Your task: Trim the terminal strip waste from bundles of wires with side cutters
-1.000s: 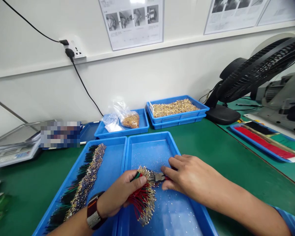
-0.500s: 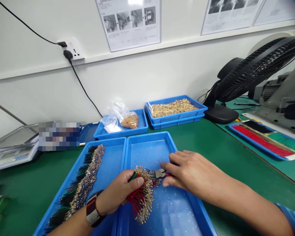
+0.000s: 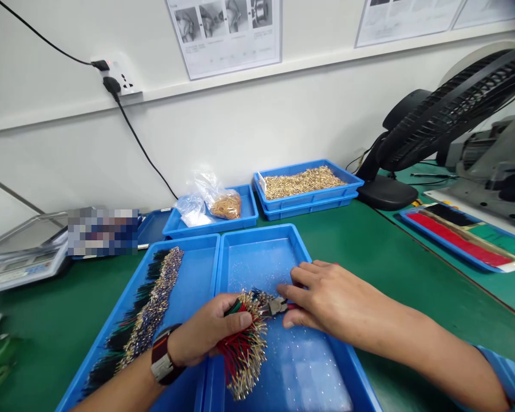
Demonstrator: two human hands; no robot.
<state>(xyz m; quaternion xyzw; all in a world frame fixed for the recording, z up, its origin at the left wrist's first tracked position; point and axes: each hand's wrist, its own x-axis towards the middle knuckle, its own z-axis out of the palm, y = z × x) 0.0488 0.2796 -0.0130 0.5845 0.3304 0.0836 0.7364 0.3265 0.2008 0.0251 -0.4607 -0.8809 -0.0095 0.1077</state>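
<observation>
My left hand (image 3: 217, 326), with a strap on its wrist, is closed around a thick bundle of short red and green wires (image 3: 246, 355) tipped with gold-coloured metal terminals. Cutting pliers (image 3: 275, 308) are gripped in my right hand (image 3: 320, 292), their jaws up against the terminals at the bundle's upper right edge. Both hands are over the right-hand blue tray (image 3: 298, 366), whose floor is dotted with small bright bits. In the left-hand blue tray (image 3: 197, 269), bundles of dark wires with metal ends (image 3: 148, 315) lie in a long row.
Behind stand a blue tray with plastic bags (image 3: 225, 206) and stacked trays of gold-coloured terminals (image 3: 304, 183). A black fan (image 3: 438, 126) and a tray of coloured wires (image 3: 459, 237) are at right. A scale (image 3: 26, 269) sits at left.
The pliers' head has shifted slightly left and down along the terminals, and the bundle has tilted a little. Both hands keep their grip. The whole view has shifted slightly.
</observation>
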